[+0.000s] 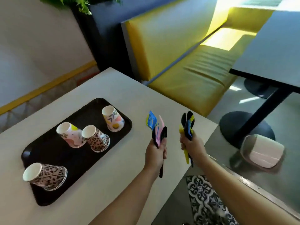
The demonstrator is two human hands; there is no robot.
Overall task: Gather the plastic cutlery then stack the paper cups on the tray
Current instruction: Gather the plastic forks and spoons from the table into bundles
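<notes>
My left hand (155, 151) grips a bunch of plastic cutlery (156, 127) in blue, pink, yellow and black, held upright above the white table (113, 168). To its right, my right hand (192, 146) grips a second bunch of cutlery (188, 125), black, blue and yellow. A black tray (53, 151) lies on the table to the left. Several paper cups stand upside down on it: a floral cup (114, 119) at the far right, a floral cup (70, 135), a leopard cup (96, 138) beside it, and a leopard cup (46, 175) near the tray's front left.
A yellow bench seat (186, 65) runs behind the table. A second table on a black pedestal (246, 127) stands to the right, with a pale bin (262, 151) on the floor near its base. A patterned floor tile (203, 197) shows below the table edge.
</notes>
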